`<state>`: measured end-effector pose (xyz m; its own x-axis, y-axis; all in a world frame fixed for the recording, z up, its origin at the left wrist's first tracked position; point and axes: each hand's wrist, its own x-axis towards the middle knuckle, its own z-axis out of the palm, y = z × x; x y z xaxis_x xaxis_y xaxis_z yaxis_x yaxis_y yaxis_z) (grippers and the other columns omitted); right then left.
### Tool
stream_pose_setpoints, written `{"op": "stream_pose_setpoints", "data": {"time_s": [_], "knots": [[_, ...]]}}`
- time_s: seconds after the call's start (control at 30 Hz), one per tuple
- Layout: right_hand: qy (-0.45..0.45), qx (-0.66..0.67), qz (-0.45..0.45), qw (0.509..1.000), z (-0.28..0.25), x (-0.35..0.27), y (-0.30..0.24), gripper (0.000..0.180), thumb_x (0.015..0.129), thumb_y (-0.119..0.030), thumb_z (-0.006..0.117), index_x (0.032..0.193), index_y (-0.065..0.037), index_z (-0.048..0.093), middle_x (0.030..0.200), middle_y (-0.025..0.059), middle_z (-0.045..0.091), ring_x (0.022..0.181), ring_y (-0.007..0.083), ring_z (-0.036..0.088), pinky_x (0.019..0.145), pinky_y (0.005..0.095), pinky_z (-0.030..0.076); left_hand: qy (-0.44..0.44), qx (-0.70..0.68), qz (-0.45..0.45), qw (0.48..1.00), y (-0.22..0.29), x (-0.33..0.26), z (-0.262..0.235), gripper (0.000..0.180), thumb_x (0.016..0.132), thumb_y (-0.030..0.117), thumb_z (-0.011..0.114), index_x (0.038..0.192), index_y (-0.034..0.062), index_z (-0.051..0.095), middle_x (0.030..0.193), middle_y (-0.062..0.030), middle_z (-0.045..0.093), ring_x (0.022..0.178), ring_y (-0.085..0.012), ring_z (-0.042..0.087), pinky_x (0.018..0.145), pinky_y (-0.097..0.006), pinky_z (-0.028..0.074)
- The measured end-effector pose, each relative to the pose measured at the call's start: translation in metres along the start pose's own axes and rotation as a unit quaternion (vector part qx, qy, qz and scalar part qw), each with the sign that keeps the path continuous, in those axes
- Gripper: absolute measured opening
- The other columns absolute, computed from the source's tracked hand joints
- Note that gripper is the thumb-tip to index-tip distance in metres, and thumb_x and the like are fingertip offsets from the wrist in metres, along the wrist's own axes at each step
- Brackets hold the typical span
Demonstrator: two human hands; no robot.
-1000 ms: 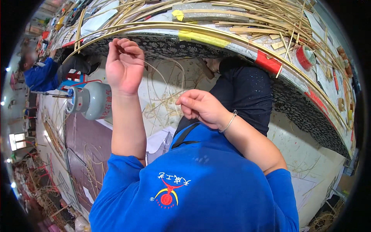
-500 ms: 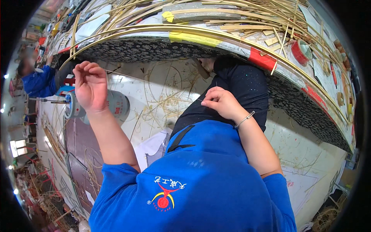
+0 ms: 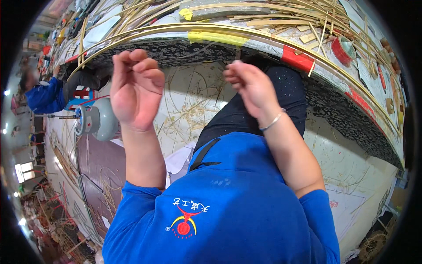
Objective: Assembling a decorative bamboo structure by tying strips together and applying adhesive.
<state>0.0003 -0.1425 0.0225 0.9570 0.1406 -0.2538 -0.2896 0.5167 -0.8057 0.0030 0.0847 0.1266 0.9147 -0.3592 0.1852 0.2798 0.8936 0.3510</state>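
My left hand (image 3: pixel 137 94) is raised over the floor, palm toward me, its fingers curled. Whatever its fingertips hold, if anything, is too fine to make out. My right hand (image 3: pixel 256 90), with a bangle (image 3: pixel 273 122) at its wrist, is above my dark-trousered leg near the table's edge. Its thumb and fingers are pinched together, and a thin, blurred strand (image 3: pixel 238 53) shows at the tips. A pale, faint curved strand (image 3: pixel 195 55) runs between the hands in front of the patterned cloth. The hands are apart from each other.
Long bamboo strips (image 3: pixel 259 21) lie over the curved table, beside a roll of red tape (image 3: pixel 343 50). A grey gas cylinder (image 3: pixel 103 119) stands left, behind my left forearm. Another person in blue (image 3: pixel 46 94) sits far left. Fibre scraps (image 3: pixel 193 103) litter the floor.
My left hand has moved right, over the floor beside the cylinder. My right hand has risen from my lap toward the table edge, turning its fingers upward.
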Motion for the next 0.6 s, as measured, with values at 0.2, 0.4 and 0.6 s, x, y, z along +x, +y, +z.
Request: {"op": "stream_pose_setpoints", "data": {"time_s": [0.2, 0.4, 0.6], "knots": [[-0.183, -0.084, 0.083, 0.976, 0.055, -0.026, 0.019, 0.023, 0.090, -0.024, 0.051, 0.094, -0.004, 0.063, 0.086, 0.0014, 0.064, 0.072, 0.0055, 0.052, 0.061, 0.0189, 0.038, 0.030, -0.031, -0.028, 0.999, -0.019, 0.010, -0.003, 0.026, 0.094, 0.026, 0.042, 0.094, 0.0067, 0.060, 0.092, -0.0034, 0.054, 0.083, -0.0130, 0.048, 0.075, -0.025, 0.042], [-0.262, 0.001, 0.136, 0.956, 0.036, -0.041, 0.013, 0.021, 0.088, -0.022, 0.055, 0.094, -0.003, 0.062, 0.075, 0.0008, 0.060, 0.062, 0.0048, 0.046, 0.055, 0.0171, 0.036, 0.079, -0.035, 0.052, 0.995, 0.015, 0.009, -0.026, 0.019, 0.091, 0.021, 0.048, 0.091, 0.0061, 0.059, 0.085, -0.0024, 0.055, 0.079, -0.0127, 0.049, 0.072, -0.025, 0.043], [-0.256, 0.119, 0.246, 0.927, 0.031, -0.043, 0.016, 0.019, 0.087, -0.019, 0.056, 0.092, -0.002, 0.062, 0.098, 0.0070, 0.061, 0.088, 0.0103, 0.056, 0.079, 0.0229, 0.045, 0.102, -0.021, 0.085, 0.991, 0.034, 0.007, -0.043, 0.016, 0.089, 0.017, 0.050, 0.090, 0.0047, 0.059, 0.087, -0.0035, 0.056, 0.082, -0.0148, 0.051, 0.074, -0.027, 0.043]]}}
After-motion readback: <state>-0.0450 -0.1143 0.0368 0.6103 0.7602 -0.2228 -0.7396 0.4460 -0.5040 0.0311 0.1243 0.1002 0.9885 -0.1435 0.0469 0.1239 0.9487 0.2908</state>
